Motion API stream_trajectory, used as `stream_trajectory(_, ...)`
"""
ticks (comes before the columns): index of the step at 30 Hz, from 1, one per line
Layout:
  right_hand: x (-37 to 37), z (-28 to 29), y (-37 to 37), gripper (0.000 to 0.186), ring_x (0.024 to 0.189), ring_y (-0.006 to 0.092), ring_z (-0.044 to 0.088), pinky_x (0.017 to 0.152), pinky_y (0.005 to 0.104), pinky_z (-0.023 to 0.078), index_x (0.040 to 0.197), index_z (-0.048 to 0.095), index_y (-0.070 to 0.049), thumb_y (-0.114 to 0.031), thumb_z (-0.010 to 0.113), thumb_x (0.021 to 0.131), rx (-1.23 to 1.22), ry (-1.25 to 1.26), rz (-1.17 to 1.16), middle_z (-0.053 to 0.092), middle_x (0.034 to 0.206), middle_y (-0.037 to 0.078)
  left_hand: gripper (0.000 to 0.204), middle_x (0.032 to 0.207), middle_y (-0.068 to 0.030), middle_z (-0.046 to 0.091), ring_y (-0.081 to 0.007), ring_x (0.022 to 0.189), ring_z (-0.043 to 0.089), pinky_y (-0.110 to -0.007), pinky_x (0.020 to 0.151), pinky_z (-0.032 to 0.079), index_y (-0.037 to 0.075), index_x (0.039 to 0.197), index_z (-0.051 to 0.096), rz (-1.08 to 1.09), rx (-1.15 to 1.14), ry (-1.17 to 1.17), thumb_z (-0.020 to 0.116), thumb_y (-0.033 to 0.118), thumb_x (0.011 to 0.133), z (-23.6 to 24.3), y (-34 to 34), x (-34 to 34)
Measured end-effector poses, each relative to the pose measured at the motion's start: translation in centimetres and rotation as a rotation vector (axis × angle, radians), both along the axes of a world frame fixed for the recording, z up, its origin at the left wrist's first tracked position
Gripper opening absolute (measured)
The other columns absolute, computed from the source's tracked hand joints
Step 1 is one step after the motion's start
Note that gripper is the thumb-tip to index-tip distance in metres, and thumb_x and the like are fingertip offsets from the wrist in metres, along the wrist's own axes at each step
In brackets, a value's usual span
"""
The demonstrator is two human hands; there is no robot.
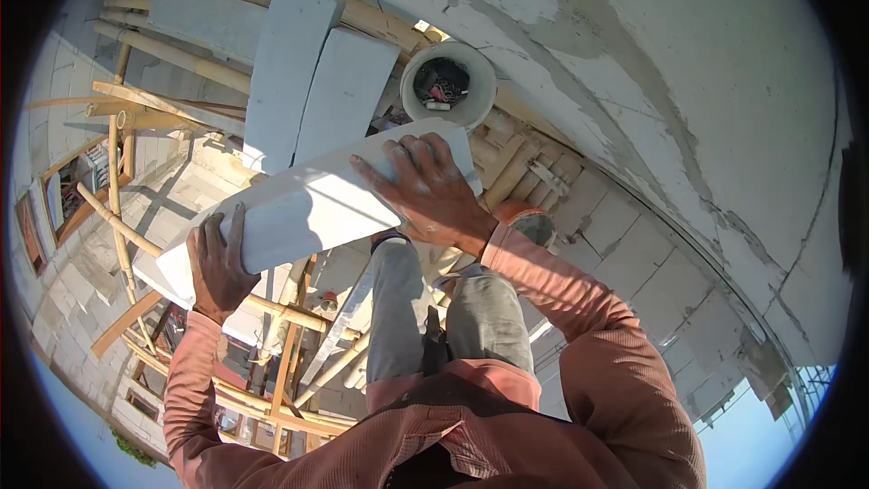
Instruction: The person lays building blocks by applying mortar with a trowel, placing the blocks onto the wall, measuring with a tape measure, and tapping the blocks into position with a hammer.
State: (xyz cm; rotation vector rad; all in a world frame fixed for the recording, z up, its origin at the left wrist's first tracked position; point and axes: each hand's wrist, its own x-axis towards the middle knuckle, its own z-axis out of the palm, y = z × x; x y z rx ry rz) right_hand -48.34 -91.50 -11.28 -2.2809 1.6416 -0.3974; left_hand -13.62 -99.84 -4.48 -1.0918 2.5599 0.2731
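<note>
A long white lightweight concrete block (303, 208) is held up in front of my legs, tilted so its right end sits farther away than its left. My left hand (220, 263) grips the near left end, fingers spread over the edge. Near the other end my right hand (430, 186) clasps the block from above, its dusty fingers over the top face; the thumb's hold underneath is hidden. Just beyond lie more pale blocks (288, 72), side by side, partly covered by the held one.
Bamboo poles (176, 54) form scaffolding at left and below, with gaps showing a drop. A whitish bucket (484, 81) with dark small items stands beyond my right hand. An orange bucket (534, 223) sits near my right forearm. A block wall (661, 45) rises along the right.
</note>
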Motion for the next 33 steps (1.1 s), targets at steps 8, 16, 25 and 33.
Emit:
stream_trajectory(8,-3.2,13.6,29.4,0.096,0.113,0.0311,0.051,0.106,0.0508,0.035,0.149,0.041,-0.02,-0.022,0.082,0.063,0.294,-0.044,-0.577,0.053,0.119,0.014,0.09,0.118,-0.0216,0.05,-0.038,0.105,0.048,-0.049,0.094,0.037,0.007,0.144,0.044,-0.618,0.128,-0.012,0.08,0.032,0.066,8.3,10.8,-13.3)
stream_trajectory(16,-0.4,22.5,52.3,0.09,0.112,0.0316,0.052,0.104,0.049,0.037,0.149,0.042,-0.021,-0.025,0.078,0.066,0.232,0.095,-1.125,0.054,0.126,0.015,0.111,0.124,-0.0199,0.047,-0.038,0.112,0.046,-0.052,0.101,0.033,0.012,0.149,0.04,-1.102,0.188,-0.012,0.09,0.035,0.052,15.4,24.9,-28.1)
stream_trajectory(25,9.9,29.5,75.1,0.093,0.118,0.0359,0.045,0.102,0.0513,0.033,0.145,0.047,-0.013,-0.046,0.078,0.064,0.219,0.039,-1.645,0.045,0.133,0.017,0.115,0.123,-0.0183,0.048,-0.0355,0.107,0.046,-0.052,0.098,0.032,0.018,0.151,0.039,-1.862,0.309,-0.056,0.091,0.037,0.05,23.3,49.0,-43.6)
stream_trajectory(33,15.6,35.0,89.4,0.108,0.122,0.0362,0.046,0.107,0.049,0.032,0.149,0.039,-0.009,-0.028,0.084,0.053,0.512,0.124,-2.075,0.05,0.128,0.017,0.124,0.122,-0.0109,0.053,-0.0289,0.116,0.05,-0.046,0.108,0.036,0.036,0.156,0.026,-2.305,0.322,0.358,0.094,0.046,0.052,21.3,73.5,-49.7)
